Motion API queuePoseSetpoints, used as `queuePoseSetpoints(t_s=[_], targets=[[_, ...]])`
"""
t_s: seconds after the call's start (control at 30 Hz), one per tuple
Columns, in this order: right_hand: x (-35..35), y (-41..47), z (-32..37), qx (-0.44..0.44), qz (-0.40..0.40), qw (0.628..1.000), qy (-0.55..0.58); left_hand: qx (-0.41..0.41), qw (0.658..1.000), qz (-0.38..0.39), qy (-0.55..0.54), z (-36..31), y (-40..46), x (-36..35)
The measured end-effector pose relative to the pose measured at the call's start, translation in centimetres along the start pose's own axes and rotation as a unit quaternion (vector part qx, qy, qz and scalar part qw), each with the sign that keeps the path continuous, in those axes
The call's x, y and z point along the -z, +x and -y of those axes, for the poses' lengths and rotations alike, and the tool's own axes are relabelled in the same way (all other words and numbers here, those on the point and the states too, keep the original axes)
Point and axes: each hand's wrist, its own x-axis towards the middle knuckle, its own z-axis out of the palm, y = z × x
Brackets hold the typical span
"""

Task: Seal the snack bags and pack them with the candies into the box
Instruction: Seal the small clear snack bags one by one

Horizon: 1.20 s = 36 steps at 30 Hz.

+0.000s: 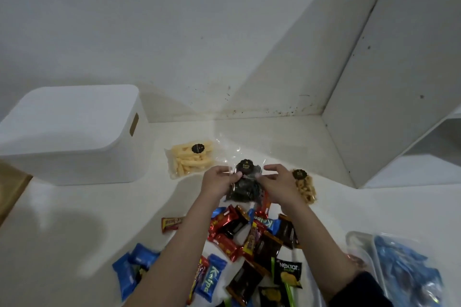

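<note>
Holding: both forearms reach forward over the white surface (pixel 74 219), and the two hands meet on a clear snack bag of dark pieces (pixel 243 188).
Left hand: the left hand (pixel 218 183) grips the bag's left edge, fingers (pixel 235 176) curled and pinching the plastic near its round black label.
Right hand: the right hand (pixel 279 185) grips the bag's right edge, fingers curled inward onto the plastic, thumb side toward the label.
Dark bag: between the two sets of fingers, its top pointing away from the person; whether its mouth is sealed cannot be told.
Yellow stick bag (pixel 190 158): lies flat on the surface just beyond and left of the left fingers, apart from them.
Brown snack bag (pixel 305 185): lies just beside the right hand, on its far right side.
Candies (pixel 249 234): a loose heap of red, blue and black wrappers under and behind both wrists.
Box (pixel 72 134): white, lid on, well to the left of the left fingers.
Plastic bag (pixel 399 264): clear with blue contents, near the right elbow.
</note>
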Motion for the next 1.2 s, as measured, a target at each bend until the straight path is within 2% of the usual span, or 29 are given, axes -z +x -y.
queuePoseSetpoints(t_s=[0.13,0.3,0.4,0.47,0.53,0.6,0.63,0.7,0.77,0.8,0.9,0.97,1.03,1.2], targets=[[-0.4,2.9,-1.2,0.026,-0.069,0.996,-0.052,0.008,0.999,0.005,0.042,0.4,2.6,-2.5],[-0.3,6.1,-2.0,0.020,-0.078,0.984,-0.159,0.009,0.989,0.078,0.123,0.6,4.7,-4.5],[-0.5,6.9,-2.1,0.029,-0.091,0.973,-0.210,-0.005,0.983,0.090,0.158,0.7,5.5,-4.8],[-0.9,6.6,-1.9,0.072,-0.122,0.963,-0.230,-0.057,0.977,0.052,0.200,0.6,5.6,-4.4],[-1.6,6.0,-1.3,0.155,-0.162,0.949,-0.222,-0.160,0.964,-0.035,0.208,0.5,5.4,-3.3],[-3.0,5.5,-0.5,0.211,-0.166,0.945,-0.185,-0.254,0.939,-0.123,0.196,0.1,5.4,-1.7],[-3.9,5.5,-0.3,0.210,-0.151,0.953,-0.161,-0.282,0.925,-0.154,0.203,-0.1,5.6,-0.8],[-6.1,5.8,-0.1,0.144,-0.093,0.981,-0.094,-0.307,0.899,-0.193,0.247,-0.2,6.7,1.4],[-8.4,6.7,-0.2,0.024,-0.018,1.000,-0.007,-0.284,0.880,-0.204,0.322,-0.1,8.7,3.5],[-9.4,7.1,-0.2,-0.041,0.016,0.998,0.044,-0.248,0.876,-0.196,0.364,-0.1,9.5,4.5],[-11.8,8.4,0.3,-0.174,0.072,0.969,0.158,-0.147,0.854,-0.141,0.479,0.1,11.6,6.9],[-12.6,9.1,0.6,-0.188,0.084,0.963,0.175,-0.131,0.842,-0.123,0.509,0.3,12.0,7.8],[-13.1,9.9,0.9,-0.179,0.080,0.963,0.184,-0.136,0.846,-0.137,0.497,0.5,11.7,8.3],[-13.8,10.1,1.4,-0.135,0.017,0.970,0.202,-0.060,0.901,-0.178,0.392,0.8,9.5,8.8]])
